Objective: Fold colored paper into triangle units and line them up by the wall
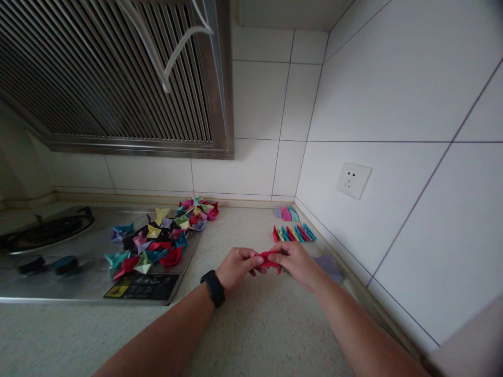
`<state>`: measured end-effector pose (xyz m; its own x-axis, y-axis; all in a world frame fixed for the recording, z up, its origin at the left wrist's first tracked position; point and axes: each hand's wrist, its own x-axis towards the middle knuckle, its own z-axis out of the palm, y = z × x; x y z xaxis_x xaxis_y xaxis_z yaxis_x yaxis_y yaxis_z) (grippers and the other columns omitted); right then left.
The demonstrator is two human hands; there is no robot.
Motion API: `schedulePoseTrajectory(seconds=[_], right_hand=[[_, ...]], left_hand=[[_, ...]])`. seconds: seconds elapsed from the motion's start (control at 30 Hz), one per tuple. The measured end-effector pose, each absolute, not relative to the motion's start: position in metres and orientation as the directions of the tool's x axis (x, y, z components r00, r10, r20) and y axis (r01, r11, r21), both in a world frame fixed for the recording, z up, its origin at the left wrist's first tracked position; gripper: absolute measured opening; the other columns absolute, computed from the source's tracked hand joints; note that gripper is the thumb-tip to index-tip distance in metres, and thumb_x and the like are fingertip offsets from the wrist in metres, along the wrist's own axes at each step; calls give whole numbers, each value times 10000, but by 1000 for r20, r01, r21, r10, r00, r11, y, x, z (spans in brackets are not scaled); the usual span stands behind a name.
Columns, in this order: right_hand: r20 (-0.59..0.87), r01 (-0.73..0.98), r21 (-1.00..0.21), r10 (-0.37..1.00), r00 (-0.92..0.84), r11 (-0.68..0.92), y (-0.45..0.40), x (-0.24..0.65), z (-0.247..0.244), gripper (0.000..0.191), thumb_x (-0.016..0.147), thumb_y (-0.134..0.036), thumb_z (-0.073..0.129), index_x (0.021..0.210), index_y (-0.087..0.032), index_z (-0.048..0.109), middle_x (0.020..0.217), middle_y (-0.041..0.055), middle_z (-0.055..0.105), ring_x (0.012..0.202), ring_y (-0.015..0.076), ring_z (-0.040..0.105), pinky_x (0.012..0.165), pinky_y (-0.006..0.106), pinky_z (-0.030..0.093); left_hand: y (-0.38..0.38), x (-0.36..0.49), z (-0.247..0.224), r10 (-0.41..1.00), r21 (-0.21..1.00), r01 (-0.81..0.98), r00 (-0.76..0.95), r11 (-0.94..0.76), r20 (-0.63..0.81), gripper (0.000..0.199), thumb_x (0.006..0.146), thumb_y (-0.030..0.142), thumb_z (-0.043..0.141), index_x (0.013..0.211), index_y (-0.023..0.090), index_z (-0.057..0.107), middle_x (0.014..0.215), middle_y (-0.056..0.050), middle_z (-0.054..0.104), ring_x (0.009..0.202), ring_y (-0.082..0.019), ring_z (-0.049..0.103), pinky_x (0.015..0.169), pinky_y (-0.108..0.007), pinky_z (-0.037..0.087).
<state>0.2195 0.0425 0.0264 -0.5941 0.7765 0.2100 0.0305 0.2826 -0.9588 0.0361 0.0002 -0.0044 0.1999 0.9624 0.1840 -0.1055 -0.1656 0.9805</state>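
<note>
Between my two hands is a small piece of folded red paper (268, 259), held above the counter. My left hand (241, 266), with a dark watch (213, 288) at its wrist, pinches the paper's left end. On the right end, the thumb and fingers of my right hand (291, 260) are closed. The fingers cover part of the paper, so its full shape is hidden. Just beyond my hands stands a row of folded coloured papers (294, 233). A flat purple sheet (329, 267) lies beside my right forearm, partly covered by it.
Many folded paper boats (161, 243) in mixed colours are heaped on the gas stove (90, 288) at the left. A smaller paper group (286, 213) sits near the corner. The range hood (118, 78) overhangs the stove. A socket (354, 180) is on the right wall.
</note>
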Motion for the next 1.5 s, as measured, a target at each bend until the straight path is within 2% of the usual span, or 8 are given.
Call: schedulePoseTrajectory(seconds=[0.3, 0.47, 0.63, 0.73, 0.9, 1.23, 1.37, 1.5], right_hand=[[235, 120, -921, 773, -589, 372, 47, 221, 18, 289, 774, -417, 650, 849, -138, 636, 738, 29, 650, 563, 110, 576, 528, 238, 465], [158, 62, -965, 755, -637, 254, 47, 226, 14, 332, 780, -444, 632, 878, -128, 616, 715, 24, 629, 599, 125, 594, 569, 270, 503], [180, 40, -962, 738, -650, 271, 51, 227, 8, 313, 751, -429, 667, 817, -131, 595, 651, -1, 606, 556, 116, 577, 544, 268, 498], [188, 81, -948, 746, -639, 308, 54, 225, 5, 319, 739, -447, 671, 761, -145, 572, 585, -20, 584, 505, 109, 550, 496, 250, 476], [199, 93, -935, 723, -661, 342, 51, 223, 7, 333, 752, -470, 652, 728, -150, 560, 615, -12, 598, 518, 110, 567, 513, 243, 468], [119, -91, -993, 637, -761, 77, 41, 223, 8, 336, 752, -446, 672, 723, -164, 492, 688, 10, 639, 545, 111, 569, 539, 255, 473], [93, -42, -994, 611, -786, 98, 42, 226, 7, 343, 747, -449, 676, 719, -157, 499, 684, 10, 634, 539, 112, 580, 533, 246, 464], [113, 25, -981, 673, -731, 192, 47, 225, 5, 329, 761, -454, 657, 754, -150, 533, 620, -10, 600, 525, 111, 573, 530, 245, 466]], left_hand=[[-4, 28, -7, 974, 985, -20, 150, -170, 171, 364, 750, 454, 649, 777, 93, 690, 739, -107, 701, 657, -158, 629, 568, -238, 455], [-4, 29, -10, 970, 980, -24, 138, -200, 201, 355, 744, 465, 651, 727, 110, 642, 708, -79, 688, 625, -140, 611, 560, -232, 447], [-3, 32, -12, 967, 981, -33, 164, -192, 194, 374, 749, 491, 631, 728, 119, 597, 720, -72, 672, 642, -145, 612, 521, -225, 437], [-1, 33, -12, 965, 983, -33, 186, -183, 185, 371, 742, 485, 639, 815, 123, 609, 748, -59, 657, 661, -142, 604, 500, -212, 433], [2, 33, -13, 957, 975, -13, 191, -221, 219, 365, 743, 472, 648, 781, 110, 621, 687, -42, 628, 607, -118, 561, 490, -202, 416], [-4, 31, -6, 930, 973, -110, 287, -204, 228, 357, 715, 459, 687, 715, 109, 615, 654, -33, 619, 548, -84, 513, 527, -204, 414], [-3, 30, -6, 919, 976, -92, 330, -196, 216, 371, 704, 471, 692, 709, 111, 604, 623, -27, 615, 531, -88, 519, 523, -212, 416], [2, 28, -9, 936, 980, -40, 292, -194, 197, 373, 722, 480, 671, 729, 118, 585, 602, -25, 620, 503, -88, 521, 496, -206, 403]])
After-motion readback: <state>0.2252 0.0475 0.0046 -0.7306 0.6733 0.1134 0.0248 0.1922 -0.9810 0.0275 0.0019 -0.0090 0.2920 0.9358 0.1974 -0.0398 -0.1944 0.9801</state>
